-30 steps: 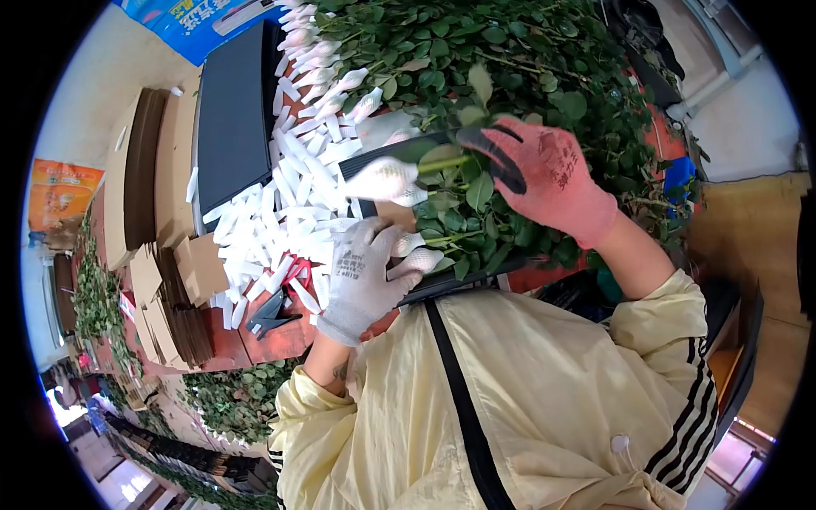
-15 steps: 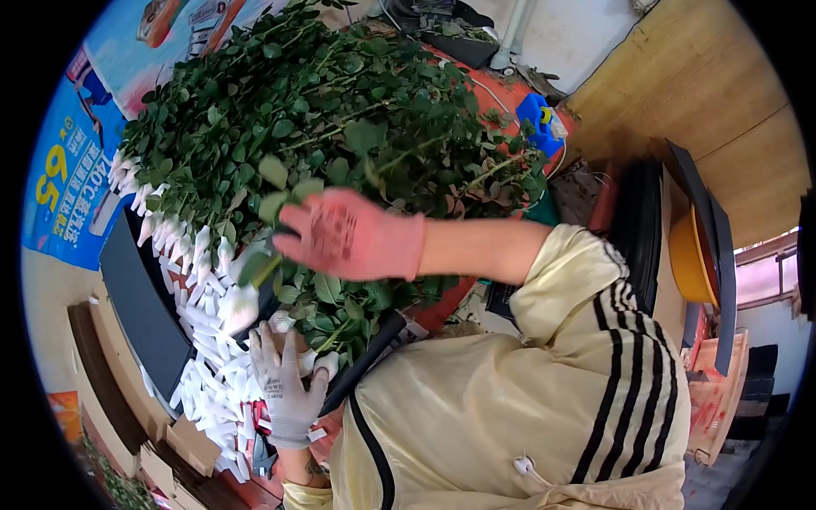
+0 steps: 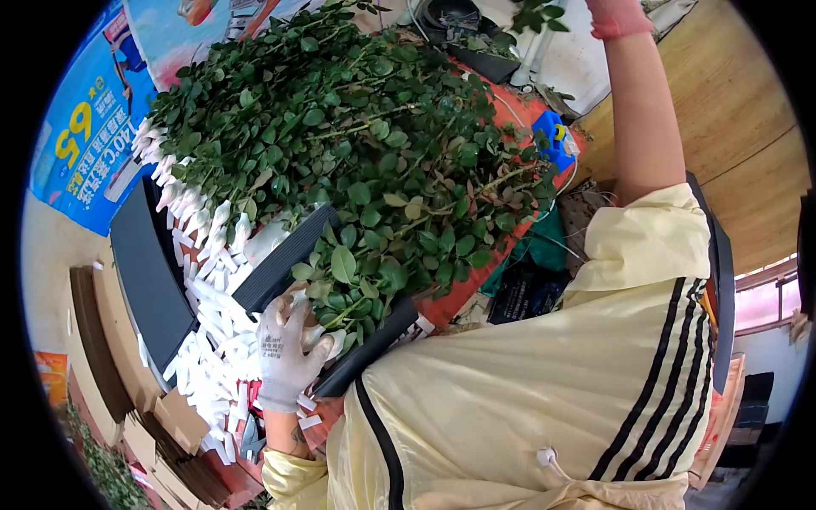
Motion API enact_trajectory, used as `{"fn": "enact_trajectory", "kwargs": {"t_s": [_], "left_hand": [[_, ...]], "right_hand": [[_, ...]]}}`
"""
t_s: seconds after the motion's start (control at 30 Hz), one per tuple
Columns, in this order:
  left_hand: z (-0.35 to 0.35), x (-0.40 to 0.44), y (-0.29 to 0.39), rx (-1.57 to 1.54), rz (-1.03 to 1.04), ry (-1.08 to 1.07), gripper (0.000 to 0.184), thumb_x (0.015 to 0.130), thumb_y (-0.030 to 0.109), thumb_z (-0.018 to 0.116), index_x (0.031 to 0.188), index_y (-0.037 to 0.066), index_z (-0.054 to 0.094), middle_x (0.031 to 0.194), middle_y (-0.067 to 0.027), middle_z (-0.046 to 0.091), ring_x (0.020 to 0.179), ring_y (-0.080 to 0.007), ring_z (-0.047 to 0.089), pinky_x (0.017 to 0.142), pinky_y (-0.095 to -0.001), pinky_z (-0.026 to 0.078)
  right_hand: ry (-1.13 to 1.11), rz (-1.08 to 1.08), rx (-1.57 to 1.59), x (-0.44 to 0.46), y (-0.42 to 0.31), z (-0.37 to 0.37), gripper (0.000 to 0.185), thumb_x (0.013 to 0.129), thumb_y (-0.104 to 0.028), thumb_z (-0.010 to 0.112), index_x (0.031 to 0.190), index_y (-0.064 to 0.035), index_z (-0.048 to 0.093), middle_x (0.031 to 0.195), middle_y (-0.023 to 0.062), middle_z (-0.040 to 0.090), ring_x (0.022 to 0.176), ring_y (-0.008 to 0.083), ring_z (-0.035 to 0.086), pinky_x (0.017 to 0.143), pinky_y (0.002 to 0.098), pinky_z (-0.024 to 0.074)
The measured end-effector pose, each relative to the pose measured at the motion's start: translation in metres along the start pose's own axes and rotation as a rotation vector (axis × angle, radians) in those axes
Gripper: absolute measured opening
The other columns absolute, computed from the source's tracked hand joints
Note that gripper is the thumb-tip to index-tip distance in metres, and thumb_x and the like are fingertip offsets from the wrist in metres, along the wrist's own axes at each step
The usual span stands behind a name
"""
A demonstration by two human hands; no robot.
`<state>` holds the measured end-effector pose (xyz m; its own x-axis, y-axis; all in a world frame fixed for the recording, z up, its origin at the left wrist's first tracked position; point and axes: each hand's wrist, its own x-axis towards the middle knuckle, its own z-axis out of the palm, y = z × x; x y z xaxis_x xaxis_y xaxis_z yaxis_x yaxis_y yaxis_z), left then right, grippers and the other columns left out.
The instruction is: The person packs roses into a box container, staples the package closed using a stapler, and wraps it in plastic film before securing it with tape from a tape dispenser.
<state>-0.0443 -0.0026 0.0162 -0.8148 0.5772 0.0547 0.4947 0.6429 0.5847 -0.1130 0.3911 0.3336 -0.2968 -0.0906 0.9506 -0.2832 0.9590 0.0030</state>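
Observation:
My left hand (image 3: 286, 357), in a pale glove, closes round white-wrapped flower buds (image 3: 337, 342) at the end of a leafy bunch (image 3: 348, 289). The bunch lies between the raised sides of a black ribbed sheet (image 3: 285, 257). My right hand (image 3: 620, 19), in a pink glove, is raised at the top edge; its fingers are out of frame. Some green leaves (image 3: 540, 15) show just left of it, and whether it holds them is hidden.
A large heap of leafy stems (image 3: 340, 127) covers the red table (image 3: 463, 293). White sleeves (image 3: 212, 340) lie scattered beside a dark panel (image 3: 149, 272). Cardboard pieces (image 3: 127, 340) stand at the left. Pliers-like tool (image 3: 252, 438) near my left wrist; blue dispenser (image 3: 554, 140) at the table's right.
My right hand has swung from over the bunch up to the top right, and the wrapped flower it carried is out of sight. My left hand stays at the buds. The view has turned rightward.

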Motion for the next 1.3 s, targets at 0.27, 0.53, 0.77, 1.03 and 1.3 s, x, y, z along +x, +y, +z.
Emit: {"fn": "enact_trajectory", "kwargs": {"t_s": [0.27,0.53,0.77,1.03,1.3], "left_hand": [[0.011,-0.005,-0.018,0.041,0.046,0.037,0.060,0.067,0.029,0.069,0.119,0.003,0.056,0.132,-0.0200,0.043,0.118,-0.0372,0.043,0.101,-0.0440,0.032],[0.012,-0.010,-0.022,-0.010,0.050,0.079,0.062,0.066,0.030,0.071,0.121,0.006,0.055,0.136,-0.0249,0.038,0.120,-0.0387,0.042,0.101,-0.0429,0.034],[0.002,-0.017,0.004,-0.356,-0.275,0.049,0.082,0.064,0.011,0.071,0.134,-0.006,0.031,0.124,-0.0235,0.047,0.118,-0.0356,0.046,0.101,-0.0404,0.035],[0.011,-0.012,-0.001,0.208,0.055,0.159,0.064,0.067,0.020,0.066,0.126,0.002,0.048,0.136,-0.0249,0.037,0.126,-0.0415,0.035,0.104,-0.0492,0.028],[0.016,-0.010,0.000,0.146,0.026,0.163,0.057,0.070,0.021,0.062,0.123,0.004,0.052,0.135,-0.0238,0.038,0.123,-0.0420,0.037,0.102,-0.0489,0.030]], "right_hand": [[-0.779,-0.526,-0.261,-0.175,-0.144,0.000,0.033,0.073,-0.012,0.060,0.105,-0.0194,0.065,0.107,0.0080,0.053,0.083,0.0219,0.053,0.067,0.0325,0.0420],[-0.951,-0.558,-0.056,-0.282,-0.146,0.036,0.041,0.076,-0.014,0.051,0.116,-0.0152,0.059,0.118,0.0203,0.055,0.091,0.0242,0.059,0.080,0.0349,0.0428],[-1.051,-0.587,0.122,-0.307,-0.143,0.070,0.034,0.080,-0.017,0.048,0.112,-0.0158,0.060,0.094,0.0108,0.055,0.077,0.0207,0.057,0.068,0.0314,0.0431],[-1.098,-0.526,0.070,-0.308,-0.131,0.059,0.054,0.072,-0.031,0.064,0.123,-0.0165,0.051,0.117,0.0077,0.048,0.102,0.0257,0.048,0.090,0.0386,0.0394],[-1.540,-0.193,0.005,-0.273,-0.093,0.069,0.066,0.073,-0.036,0.061,0.130,-0.0060,0.043,0.122,0.0163,0.049,0.115,0.0336,0.045,0.101,0.0455,0.0316]]}}
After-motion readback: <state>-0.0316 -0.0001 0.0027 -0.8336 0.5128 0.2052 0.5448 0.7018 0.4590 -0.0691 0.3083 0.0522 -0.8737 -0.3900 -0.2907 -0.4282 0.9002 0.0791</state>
